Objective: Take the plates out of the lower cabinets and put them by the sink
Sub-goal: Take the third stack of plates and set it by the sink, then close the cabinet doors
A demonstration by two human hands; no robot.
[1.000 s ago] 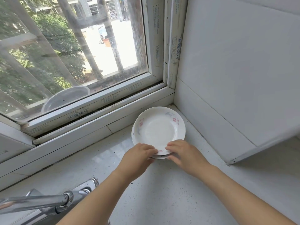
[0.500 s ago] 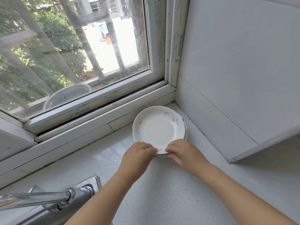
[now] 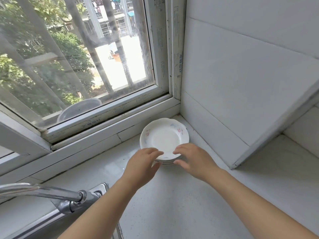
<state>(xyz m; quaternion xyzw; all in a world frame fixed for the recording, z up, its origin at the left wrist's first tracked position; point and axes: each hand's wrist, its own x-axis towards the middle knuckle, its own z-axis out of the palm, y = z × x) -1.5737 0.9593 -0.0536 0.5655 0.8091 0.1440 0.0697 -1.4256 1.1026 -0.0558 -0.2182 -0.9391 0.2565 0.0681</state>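
Note:
A small stack of white plates [image 3: 164,137] with faint pink and blue flowers sits on the pale counter [image 3: 181,204], in the corner under the window. My left hand [image 3: 143,164] and my right hand [image 3: 193,159] are at the stack's near edge. The fingers of both hands lie loosely spread over the top plate's rim, with the thumbs low beside the stack. The near rim is partly hidden by my fingers.
A chrome faucet [image 3: 51,192] reaches left over the steel sink [image 3: 34,226] at the lower left. The window frame [image 3: 107,135] runs behind the plates, and a tiled wall [image 3: 233,92] with a jutting boxed corner closes the right side. A clear plastic bowl [image 3: 79,107] sits outside the glass.
The stack has been set a little deeper into the corner. My fingers, curled on the near rim before, now lie straighter and more spread.

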